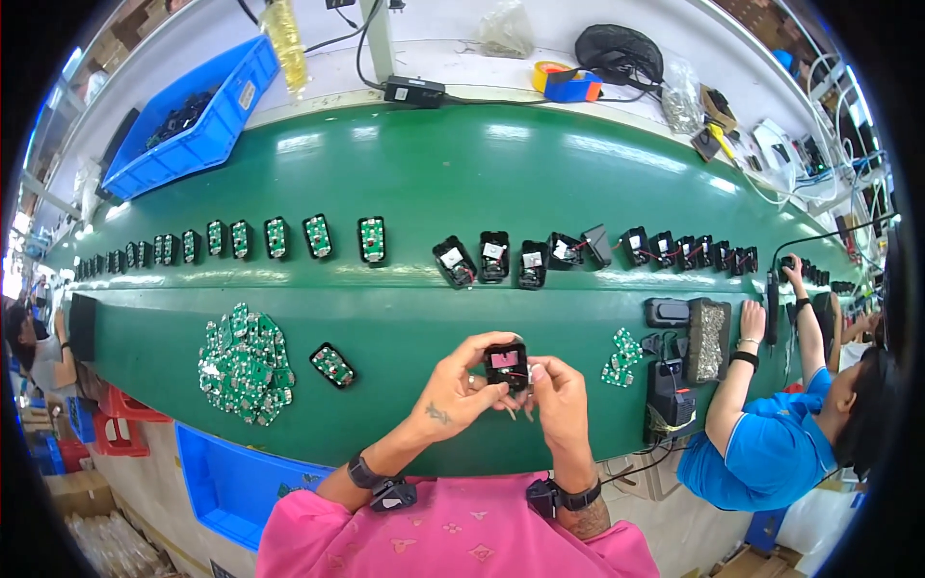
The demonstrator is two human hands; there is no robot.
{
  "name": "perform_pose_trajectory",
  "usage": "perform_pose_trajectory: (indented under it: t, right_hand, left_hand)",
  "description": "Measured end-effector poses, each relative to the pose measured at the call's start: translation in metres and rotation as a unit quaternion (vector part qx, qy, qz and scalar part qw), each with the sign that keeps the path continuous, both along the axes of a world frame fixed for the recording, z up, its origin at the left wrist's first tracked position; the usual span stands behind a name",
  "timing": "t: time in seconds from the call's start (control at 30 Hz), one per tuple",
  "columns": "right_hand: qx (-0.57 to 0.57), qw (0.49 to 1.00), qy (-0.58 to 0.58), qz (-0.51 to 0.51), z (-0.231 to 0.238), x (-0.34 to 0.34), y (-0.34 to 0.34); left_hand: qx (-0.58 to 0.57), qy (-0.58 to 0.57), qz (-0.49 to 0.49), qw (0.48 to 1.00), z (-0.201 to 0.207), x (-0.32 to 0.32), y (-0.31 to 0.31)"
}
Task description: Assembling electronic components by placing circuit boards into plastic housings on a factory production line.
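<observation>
A small open black case [507, 359] is raised over the near part of the green bench [414, 323], between the left hand [461, 393] and the right hand [559, 397]. It is gripped by the left hand, whose fingers are curled about its left side, with the thumb at its lower edge. The right hand is nearly closed at its right edge, by a red wire [516, 374]; whether the wire is pinched cannot be told.

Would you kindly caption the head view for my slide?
Left hand holding a black casing, right hand at its edge, above a green table with piled circuit boards.
</observation>
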State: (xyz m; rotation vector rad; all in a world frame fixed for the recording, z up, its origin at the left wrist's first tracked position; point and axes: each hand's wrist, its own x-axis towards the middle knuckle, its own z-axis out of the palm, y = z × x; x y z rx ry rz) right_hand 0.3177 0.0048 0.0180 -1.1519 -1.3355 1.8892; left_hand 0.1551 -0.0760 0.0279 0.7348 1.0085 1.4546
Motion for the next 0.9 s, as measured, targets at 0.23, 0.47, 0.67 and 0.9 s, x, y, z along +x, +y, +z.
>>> perform_pose_trajectory:
  t: [0.23, 0.47, 0.67, 0.9]
  right_hand:
    - [0.01, 0.995, 0.098, -0.026, 0.018, -0.003, -0.004]
    - [-0.01, 0.993, 0.013, 0.115, 0.027, 0.013, -0.001]
    - [0.202, 0.972, -0.087, 0.085, 0.046, -0.006, -0.011]
    - [0.311, 0.93, -0.188, 0.05, 0.049, -0.008, -0.009]
  left_hand:
    - [-0.046, 0.095, 0.021, 0.994, 0.001, 0.002, 0.001]
    - [0.046, 0.245, 0.02, 0.968, -0.003, 0.0, 0.002]
    - [0.097, 0.343, 0.087, 0.93, -0.003, 0.004, 0.007]
    - [0.028, 0.273, 0.014, 0.961, 0.013, -0.005, 0.0]
